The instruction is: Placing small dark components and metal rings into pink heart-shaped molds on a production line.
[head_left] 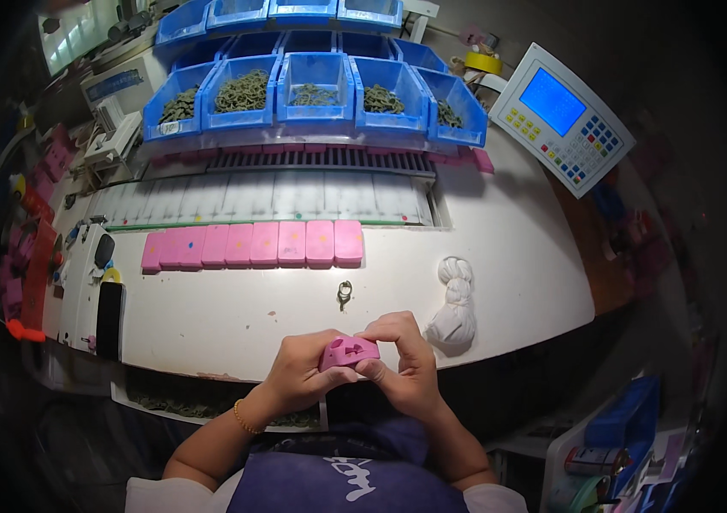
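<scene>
Just over the table's near edge, I hold a pink rubber mould (348,351) between both hands. It shows a dark hollow in its upper face. My left hand (297,366) grips its left side, fingers wrapped behind and thumb along the front. The thumb and fingers of my right hand (408,363) pinch the right end. Beyond the hands lies a small, dark greenish ring-shaped piece (345,294), touched by neither hand. Farther back, several pink moulds (265,243) stand side by side in a row.
A tied white cloth pouch (455,303) lies at right, a black phone-like slab (110,321) at left. Behind the moulds is a lit white panel (261,198). Blue bins (316,96) hold greenish pieces; a control panel (564,120) stands right. A tray (209,402) of greenish pieces sits below the table edge.
</scene>
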Available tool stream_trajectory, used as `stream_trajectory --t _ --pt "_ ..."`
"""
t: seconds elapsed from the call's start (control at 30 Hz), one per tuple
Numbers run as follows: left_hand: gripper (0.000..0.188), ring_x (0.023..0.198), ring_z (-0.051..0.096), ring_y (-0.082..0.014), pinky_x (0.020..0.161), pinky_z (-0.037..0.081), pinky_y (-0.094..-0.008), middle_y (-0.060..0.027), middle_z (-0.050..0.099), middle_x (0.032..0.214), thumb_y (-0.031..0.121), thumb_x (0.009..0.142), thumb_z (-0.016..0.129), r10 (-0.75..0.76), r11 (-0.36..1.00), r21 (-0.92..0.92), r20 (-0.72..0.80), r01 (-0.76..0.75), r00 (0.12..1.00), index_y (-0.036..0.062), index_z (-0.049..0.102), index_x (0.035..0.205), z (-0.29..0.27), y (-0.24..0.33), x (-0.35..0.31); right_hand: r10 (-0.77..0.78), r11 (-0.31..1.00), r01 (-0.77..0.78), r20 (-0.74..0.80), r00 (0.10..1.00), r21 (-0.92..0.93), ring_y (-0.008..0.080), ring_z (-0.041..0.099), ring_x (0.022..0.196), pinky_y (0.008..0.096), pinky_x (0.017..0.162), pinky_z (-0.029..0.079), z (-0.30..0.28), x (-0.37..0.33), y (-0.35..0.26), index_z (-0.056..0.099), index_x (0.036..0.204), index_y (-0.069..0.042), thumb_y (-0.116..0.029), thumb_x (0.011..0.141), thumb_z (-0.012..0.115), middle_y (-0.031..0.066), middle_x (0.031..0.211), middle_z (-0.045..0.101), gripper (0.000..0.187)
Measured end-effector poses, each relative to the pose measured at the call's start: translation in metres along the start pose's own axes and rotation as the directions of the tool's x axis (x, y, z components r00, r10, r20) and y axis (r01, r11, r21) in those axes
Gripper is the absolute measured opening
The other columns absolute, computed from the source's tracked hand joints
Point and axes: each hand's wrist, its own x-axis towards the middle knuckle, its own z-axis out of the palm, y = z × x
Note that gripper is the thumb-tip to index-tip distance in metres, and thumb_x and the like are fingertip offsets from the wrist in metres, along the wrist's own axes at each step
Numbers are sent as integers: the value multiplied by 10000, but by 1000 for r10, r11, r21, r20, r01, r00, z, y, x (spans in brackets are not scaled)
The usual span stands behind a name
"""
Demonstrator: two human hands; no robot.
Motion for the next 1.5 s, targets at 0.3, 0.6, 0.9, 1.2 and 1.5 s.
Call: stream_trajectory --t 0.3,0.6,0.9,1.2,1.5 --pt "241 791 612 -142 699 502 -262 -95 658 943 92 854 746 27 976 -203 -267 -83 963 4 657 1060 10 -4 -11 51 990 -59 68 996 127 192 587 881 309 773 471 1 0 10 679 1083 -52 -132 805 799 77 964 654 313" --pt "350 914 625 -297 772 530 -372 -138 671 994 106 762 787 182 545 765 -506 342 843 23 678 1084 -53 -28 -22 276 942 -287 -87 957 -171 144 612 844 275 753 498 -4 -14 56 689 1112 -22 -89 918 673 72 909 651 205" --pt "549 1030 600 -325 913 488 -391 -167 656 1099 185 739 793 -200 594 692 -366 410 909 39 633 1242 -70 -13 -39 194 952 -220 -138 971 -212 234 595 736 328 663 471 -1 -21 69 720 952 -25 -63 876 691 91 818 670 90" --pt "444 933 648 -342 848 516 -414 -179 677 1003 261 785 743 84 678 619 -602 397 794 43 673 1165 -141 -82 117 172 927 -212 -153 973 -309 244 595 729 348 663 469 0 -26 66 723 927 -29 -61 856 710 89 779 660 80" --pt "335 937 571 -363 818 468 -474 -144 625 997 384 869 670 412 196 780 -616 595 672 64 656 968 -166 -123 122 131 928 -178 -162 978 -328 255 595 726 361 665 466 2 -26 68 714 919 -25 -51 852 703 95 766 649 73"
